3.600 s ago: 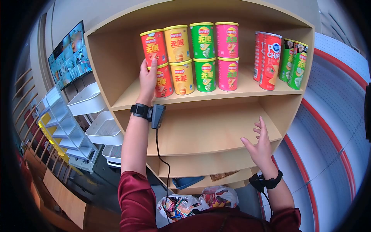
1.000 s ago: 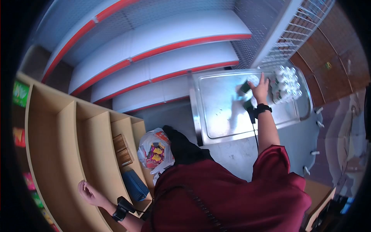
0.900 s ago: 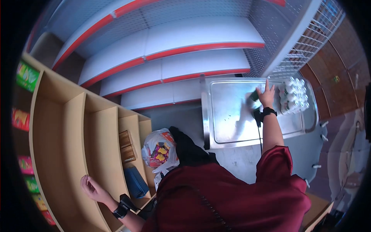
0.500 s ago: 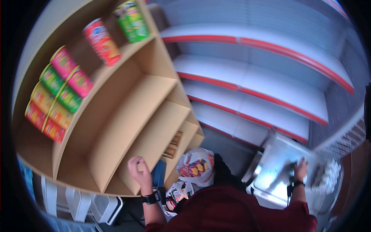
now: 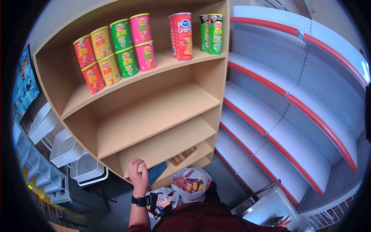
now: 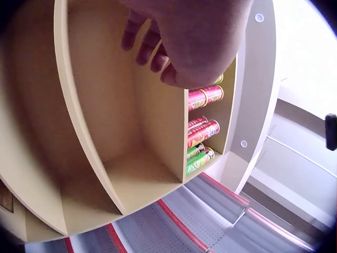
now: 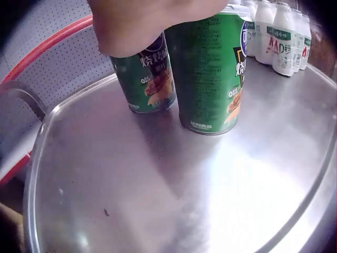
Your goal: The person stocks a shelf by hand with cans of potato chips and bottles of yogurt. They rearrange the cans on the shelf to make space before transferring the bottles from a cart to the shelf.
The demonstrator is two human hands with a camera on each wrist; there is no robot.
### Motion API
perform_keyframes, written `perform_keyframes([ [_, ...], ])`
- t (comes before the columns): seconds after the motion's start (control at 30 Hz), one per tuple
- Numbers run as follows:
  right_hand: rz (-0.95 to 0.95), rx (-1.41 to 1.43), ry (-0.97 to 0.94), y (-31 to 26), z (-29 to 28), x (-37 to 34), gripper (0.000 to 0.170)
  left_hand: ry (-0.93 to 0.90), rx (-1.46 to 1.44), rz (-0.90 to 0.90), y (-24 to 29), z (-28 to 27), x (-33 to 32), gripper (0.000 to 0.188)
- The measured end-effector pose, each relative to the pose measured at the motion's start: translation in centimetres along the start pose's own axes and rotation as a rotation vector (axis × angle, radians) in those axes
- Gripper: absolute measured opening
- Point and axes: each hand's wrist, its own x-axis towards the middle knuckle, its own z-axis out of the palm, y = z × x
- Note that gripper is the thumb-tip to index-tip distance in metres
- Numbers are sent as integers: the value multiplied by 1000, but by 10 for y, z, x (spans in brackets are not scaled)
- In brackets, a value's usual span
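Observation:
At the lower right of the head view, my right hand (image 5: 285, 222) is at a dark green can (image 5: 275, 220) over a metal tray top (image 5: 259, 208). The right wrist view has my right hand (image 7: 158, 21) across the tops of two upright green chip cans, the nearer can (image 7: 210, 79) and the other can (image 7: 150, 84) close beside it. My fingers are mostly hidden there. My left hand (image 5: 138, 174) is raised before the wooden shelf's lower boards (image 5: 166, 147), fingers loosely curled, holding nothing. In the left wrist view, my left hand (image 6: 197, 37) overlaps the shelf.
Stacked chip cans (image 5: 125, 62) in several colours, red tall cans (image 5: 182, 36) and green tall cans (image 5: 215, 34) stand on the wooden shelf's upper board. Red-edged white shelves (image 5: 266, 104) rise at right. White bottles (image 7: 281, 45) stand behind the green cans. Filled plastic bags (image 5: 191, 183) lie below.
The head view has swung from the metal tray back to the wooden shelf, leaving my right hand low at the frame's edge. My left hand, earlier at the red cans, is now lower.

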Motion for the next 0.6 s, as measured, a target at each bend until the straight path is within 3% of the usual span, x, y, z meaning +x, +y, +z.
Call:
perform_keyframes([
  [0.37, -49, -77, 319, 4, 51, 101, 79, 101, 156, -37, -13, -50, -8, 6],
  [0.5, -56, -57, 406, -16, 94, 128, 77, 92, 185, -46, -21, -57, -20, 6],
  [0.6, -16, -51, 427, -14, 139, 109, 75, 19, 152, -80, -20, -53, -31, 5],
])
